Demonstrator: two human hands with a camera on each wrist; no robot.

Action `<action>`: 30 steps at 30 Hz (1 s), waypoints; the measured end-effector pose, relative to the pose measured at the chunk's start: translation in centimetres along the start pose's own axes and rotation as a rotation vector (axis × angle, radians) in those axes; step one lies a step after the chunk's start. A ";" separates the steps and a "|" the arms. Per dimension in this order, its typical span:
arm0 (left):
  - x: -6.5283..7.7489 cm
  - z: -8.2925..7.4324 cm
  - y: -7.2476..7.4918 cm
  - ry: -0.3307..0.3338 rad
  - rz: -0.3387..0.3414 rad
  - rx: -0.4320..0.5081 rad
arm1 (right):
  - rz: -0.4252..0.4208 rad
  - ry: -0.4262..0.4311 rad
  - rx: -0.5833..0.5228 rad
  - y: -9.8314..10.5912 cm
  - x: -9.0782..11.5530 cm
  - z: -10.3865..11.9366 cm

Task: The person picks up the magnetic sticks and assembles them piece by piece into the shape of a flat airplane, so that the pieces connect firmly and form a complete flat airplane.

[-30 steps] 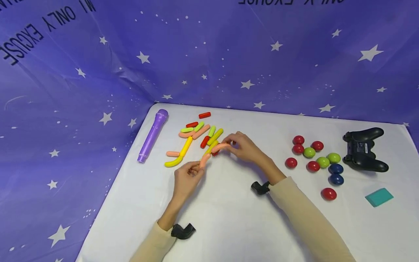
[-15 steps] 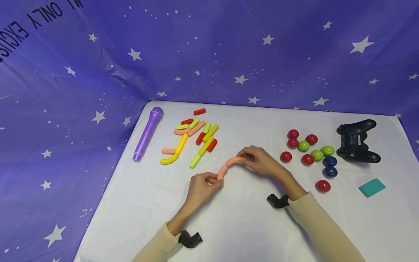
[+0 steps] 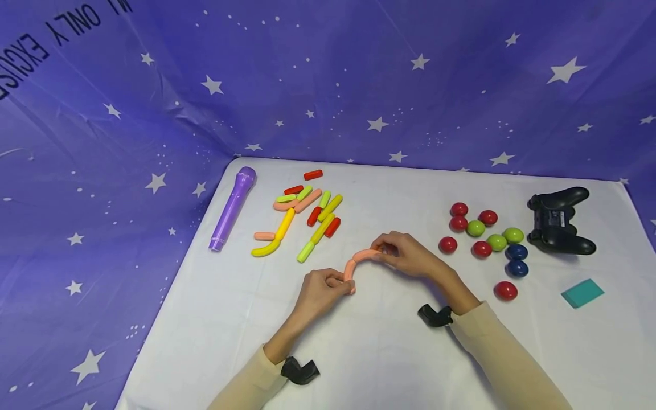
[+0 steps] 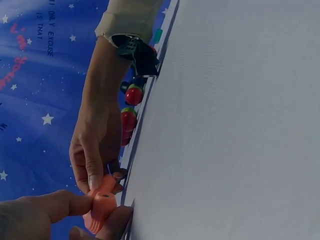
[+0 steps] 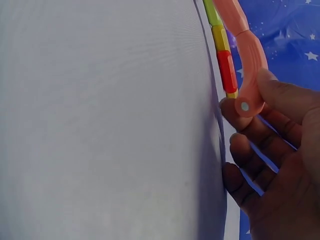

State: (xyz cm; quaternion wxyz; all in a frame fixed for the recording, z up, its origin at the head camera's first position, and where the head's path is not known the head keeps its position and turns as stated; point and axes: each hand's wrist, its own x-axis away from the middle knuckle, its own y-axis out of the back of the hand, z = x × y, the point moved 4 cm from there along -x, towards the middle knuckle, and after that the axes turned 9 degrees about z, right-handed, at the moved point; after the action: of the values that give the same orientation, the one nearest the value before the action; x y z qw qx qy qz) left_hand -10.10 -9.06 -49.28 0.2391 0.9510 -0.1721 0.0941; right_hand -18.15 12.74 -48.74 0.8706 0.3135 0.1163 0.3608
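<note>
Two curved salmon-coloured magnetic building rods meet end to end and form an arch in the head view. My left hand point(image 3: 323, 293) pinches the nearer rod point(image 3: 349, 270) between thumb and fingers. At the other end, my right hand point(image 3: 407, 254) grips the farther rod point(image 3: 366, 254) by its tip. A pale round dot shows in the end of that farther rod point(image 5: 244, 106) in the right wrist view, beside the right thumb. Over in the left wrist view, the left fingers hold the nearer rod point(image 4: 104, 204) low in the picture, with the right hand point(image 4: 95, 150) just behind.
Left of the hands lie several yellow, red, green and salmon rods point(image 3: 322, 229) and a purple toy microphone point(image 3: 232, 210). On the right are several glossy red, green and blue balls point(image 3: 482, 249), a black game controller point(image 3: 560, 221) and a teal block point(image 3: 582, 293).
Both hands have carried the salmon rods away from the other rods, rightward and nearer the body. In the last half second the left hand has shifted slightly, and the arch bends more.
</note>
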 end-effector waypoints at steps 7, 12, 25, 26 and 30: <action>0.0 -0.6 -0.4 -0.026 0.043 -0.188 | -0.009 -0.001 0.026 0.0 -0.2 0.0; 0.0 -1.2 -0.4 -0.070 0.009 -0.367 | -0.012 0.026 0.045 -0.1 -0.3 0.2; -2.9 1.6 10.2 -0.249 -0.339 -0.523 | -0.002 -0.004 0.093 -0.3 0.0 -0.1; -3.3 2.4 11.3 -0.210 -0.348 -0.542 | -0.003 -0.009 0.094 -0.4 0.0 -0.1; -4.5 4.8 13.5 -0.084 -0.259 -0.588 | -0.002 0.000 0.087 -0.6 0.3 0.0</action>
State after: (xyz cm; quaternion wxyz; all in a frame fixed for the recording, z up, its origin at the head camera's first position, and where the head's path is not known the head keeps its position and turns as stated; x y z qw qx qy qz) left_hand -18.81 -21.27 -48.91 0.5063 0.8582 -0.0790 -0.0303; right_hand -17.64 12.61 -49.11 0.8566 0.3509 0.1323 0.3544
